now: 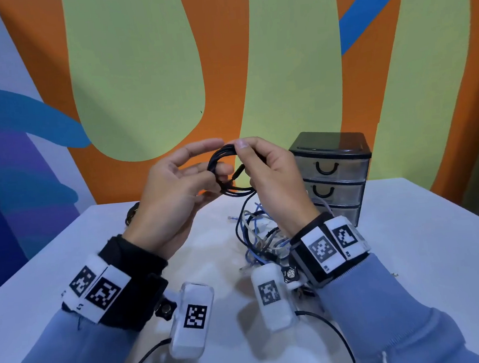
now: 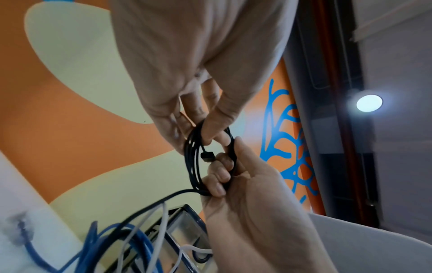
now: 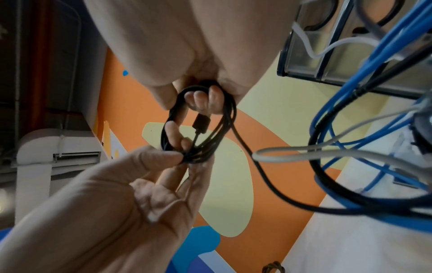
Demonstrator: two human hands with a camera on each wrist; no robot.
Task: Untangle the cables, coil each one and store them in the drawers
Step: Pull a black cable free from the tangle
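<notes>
**Black cable being coiled above the counter**

A wall painted in orange, pale green and blue shapes is standing behind a white counter [image 1: 411,238]. Both hands are hovering above the counter's far half, sharing a small coil of black cable [image 1: 225,171].

The left hand [image 1: 172,193] is sitting palm-inward with its thumb and fingers pinching the lower side of the coil, where the loops are bunching together; its index finger is stretching out loosely over the top. The right hand [image 1: 269,173] is curling its fingers through the loop and gripping the coil's upper edge between thumb and forefinger. In the left wrist view, a black plug [image 2: 207,157] is hanging inside the ring, close to the right hand's fingertips.

One strand of the black cable is trailing from the bottom of the coil down into a tangled pile of cables [image 1: 263,231], blue, white and dark, lying on the counter beneath the right wrist.

A small drawer unit [image 1: 334,173] with a black frame and three clear drawers, all closed, is standing just right of the hands, near the wall. Another small dark coil [image 1: 132,213] is lying on the counter behind the left hand, partly hidden.
</notes>
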